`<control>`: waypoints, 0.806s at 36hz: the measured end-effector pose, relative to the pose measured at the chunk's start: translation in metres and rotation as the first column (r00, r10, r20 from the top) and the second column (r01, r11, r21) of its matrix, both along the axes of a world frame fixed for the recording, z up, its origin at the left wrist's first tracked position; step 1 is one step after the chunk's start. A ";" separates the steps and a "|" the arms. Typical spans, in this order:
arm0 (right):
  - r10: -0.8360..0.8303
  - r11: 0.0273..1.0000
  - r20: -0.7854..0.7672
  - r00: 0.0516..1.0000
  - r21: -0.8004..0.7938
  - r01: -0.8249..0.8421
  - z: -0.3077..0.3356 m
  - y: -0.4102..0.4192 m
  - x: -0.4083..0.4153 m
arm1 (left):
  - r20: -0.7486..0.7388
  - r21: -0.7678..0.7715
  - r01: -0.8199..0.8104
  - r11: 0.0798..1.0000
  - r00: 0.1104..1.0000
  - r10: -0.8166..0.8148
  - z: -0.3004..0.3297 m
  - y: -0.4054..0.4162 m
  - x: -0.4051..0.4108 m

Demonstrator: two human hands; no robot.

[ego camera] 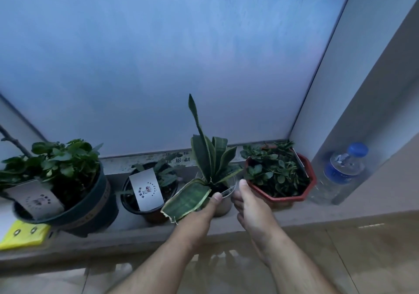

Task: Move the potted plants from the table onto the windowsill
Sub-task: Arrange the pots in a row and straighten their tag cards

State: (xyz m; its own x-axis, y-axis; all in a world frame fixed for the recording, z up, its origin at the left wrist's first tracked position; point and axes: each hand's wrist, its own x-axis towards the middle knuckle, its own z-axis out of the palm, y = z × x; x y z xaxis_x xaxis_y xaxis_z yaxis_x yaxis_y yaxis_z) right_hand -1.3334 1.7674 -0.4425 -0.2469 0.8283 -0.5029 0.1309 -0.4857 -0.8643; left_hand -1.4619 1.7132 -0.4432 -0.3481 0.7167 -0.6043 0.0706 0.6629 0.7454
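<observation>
A snake plant (205, 155) in a small clear pot (223, 206) stands on the grey windowsill (136, 232), between a small black pot (148, 191) and a red octagonal pot (282, 175). My left hand (204, 209) grips the clear pot's left side, thumb on the rim, under a bent leaf. My right hand (249, 205) holds its right side, thumb up at the rim. A large dark pot (68, 191) with leafy green plant sits tilted at the left end of the sill.
A water bottle (340, 175) with a blue cap stands at the sill's right end by the wall. Frosted window glass (158, 67) rises behind the pots. A yellow pad (22, 234) lies at the left edge. White cards stick in the two left pots.
</observation>
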 end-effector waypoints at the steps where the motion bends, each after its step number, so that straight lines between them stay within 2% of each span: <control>1: -0.017 1.000 0.028 0.999 -0.003 0.017 0.000 0.000 0.000 | -0.028 0.004 -0.026 1.000 0.999 0.026 -0.001 0.001 -0.003; 5: -0.058 0.997 0.032 0.998 0.043 0.057 0.003 -0.003 -0.001 | -0.070 0.043 -0.029 0.999 0.997 0.032 -0.004 0.003 -0.004; 9: -0.045 0.999 -0.090 0.995 0.027 0.048 0.004 0.000 -0.001 | -0.085 -0.032 -0.014 0.999 0.996 0.011 -0.001 0.003 -0.005; 12: -0.007 1.000 -0.124 0.992 0.009 0.008 0.006 -0.001 -0.001 | -0.087 -0.047 -0.022 0.999 0.996 0.017 0.004 0.003 -0.005; 17: -0.020 1.000 -0.126 0.992 -0.006 0.020 0.013 -0.002 0.001 | -0.026 0.014 -0.081 0.997 0.996 0.081 0.008 0.005 -0.003; 23: -0.026 0.999 -0.108 0.994 -0.024 0.024 0.034 -0.008 0.003 | 0.139 0.110 -0.181 0.977 0.976 0.165 -0.001 0.007 0.000; 29: -0.033 0.998 -0.176 0.984 -0.049 0.024 0.019 -0.004 0.004 | 0.220 0.159 -0.304 0.939 0.938 0.266 0.002 0.007 0.006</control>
State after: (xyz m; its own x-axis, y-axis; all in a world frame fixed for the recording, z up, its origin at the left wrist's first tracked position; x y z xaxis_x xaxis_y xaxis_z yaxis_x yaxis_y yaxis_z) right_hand -1.3293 1.7635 -0.4233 -0.3119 0.8130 -0.4917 -0.0362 -0.5273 -0.8489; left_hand -1.4562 1.7203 -0.4410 -0.4452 0.7108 -0.5445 -0.2577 0.4807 0.8382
